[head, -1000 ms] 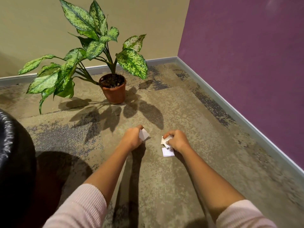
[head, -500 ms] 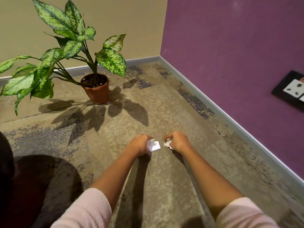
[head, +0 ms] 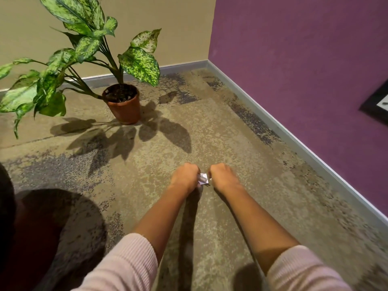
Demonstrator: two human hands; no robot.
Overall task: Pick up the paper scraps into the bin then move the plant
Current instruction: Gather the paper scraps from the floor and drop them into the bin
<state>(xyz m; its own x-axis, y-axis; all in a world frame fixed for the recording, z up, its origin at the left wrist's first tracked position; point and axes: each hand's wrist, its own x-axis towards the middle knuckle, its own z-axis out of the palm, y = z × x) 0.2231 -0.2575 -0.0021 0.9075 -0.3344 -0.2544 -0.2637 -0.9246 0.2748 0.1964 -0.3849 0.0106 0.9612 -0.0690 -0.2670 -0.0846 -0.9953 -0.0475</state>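
White paper scraps (head: 203, 178) show in the narrow gap between my two fists, low over the carpet. My left hand (head: 184, 177) is curled round the scraps on its side. My right hand (head: 223, 176) is curled too, and a sliver of white paper peeks out at its fingers. The plant (head: 88, 57) with large speckled green leaves stands in a terracotta pot (head: 124, 108) on the carpet near the beige wall, well beyond my hands. A dark rounded shape at the left edge, the bin (head: 6, 206), is mostly out of frame.
A purple wall (head: 294, 70) with a grey skirting board (head: 294, 141) runs along the right. A black socket plate (head: 378, 103) sits on it at the right edge. Patchy beige and grey carpet (head: 210, 127) covers the floor.
Both hands have drawn closer together and gathered the scraps off the carpet; the loose piece lying by my right hand is gone from the floor. The view shifted right, then back.
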